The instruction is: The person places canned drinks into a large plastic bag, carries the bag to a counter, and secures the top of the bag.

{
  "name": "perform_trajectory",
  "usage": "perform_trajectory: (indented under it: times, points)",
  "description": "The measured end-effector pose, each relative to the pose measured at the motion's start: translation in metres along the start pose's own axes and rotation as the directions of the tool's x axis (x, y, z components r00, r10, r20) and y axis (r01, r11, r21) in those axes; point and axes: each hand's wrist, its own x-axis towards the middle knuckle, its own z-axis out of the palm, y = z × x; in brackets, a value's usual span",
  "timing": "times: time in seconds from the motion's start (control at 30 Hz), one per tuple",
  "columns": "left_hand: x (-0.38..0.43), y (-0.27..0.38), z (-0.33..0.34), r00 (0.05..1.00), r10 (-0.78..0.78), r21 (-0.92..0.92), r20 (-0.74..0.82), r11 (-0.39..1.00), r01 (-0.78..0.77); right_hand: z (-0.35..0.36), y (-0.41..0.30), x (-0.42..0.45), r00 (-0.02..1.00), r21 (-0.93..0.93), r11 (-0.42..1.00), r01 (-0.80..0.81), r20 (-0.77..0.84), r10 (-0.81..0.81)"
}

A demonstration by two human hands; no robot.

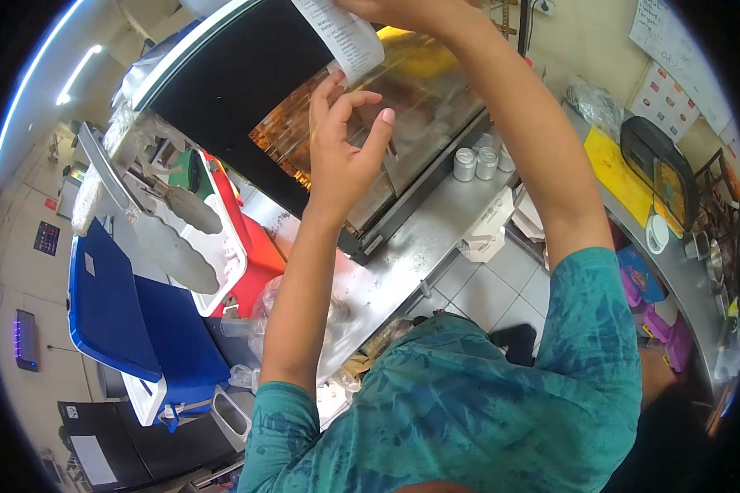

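A printed paper slip (351, 46) hangs against a black-framed, glass-fronted cabinet (407, 105) that glows orange inside. My left hand (348, 151) is raised in front of the glass, fingers spread and curled, with its fingertips at the slip's lower edge. Higher up, my right hand (401, 13) reaches over the slip's upper part. Its fingers run past the top of the picture, so their grip is hidden. Metal tongs (172, 246) hang at the left, nearer the camera than the bins behind them.
Under the cabinet runs a steel counter (401, 252) with several cans (464, 164). Left stand a red cooler box (256, 259) and a blue one (179, 326), lid raised. At right, another counter (684, 296) carries a yellow board (616, 175) and a black appliance (657, 166).
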Motion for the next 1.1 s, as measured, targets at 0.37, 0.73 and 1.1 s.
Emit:
perform_trajectory:
  times: [0.37, 0.73, 1.1]
  points:
    - [-0.006, -0.021, 0.020, 0.986, -0.154, -0.246, 0.061, 0.955, 0.164, 0.003, 0.017, 0.001, 0.993, -0.146, 0.983, 0.116, 0.044, -0.111]
    - [-0.021, -0.004, 0.014, 0.830, -0.441, -0.799, 0.341, 0.329, 0.503, 0.005, 0.017, 0.009, 0.991, -0.149, 0.985, 0.089, 0.110, -0.073]
    - [-0.021, -0.002, 0.000, 0.679, -0.434, -0.794, 0.593, -0.174, 0.582, 0.007, 0.020, 0.009, 0.993, -0.142, 0.986, 0.089, 0.084, -0.078]
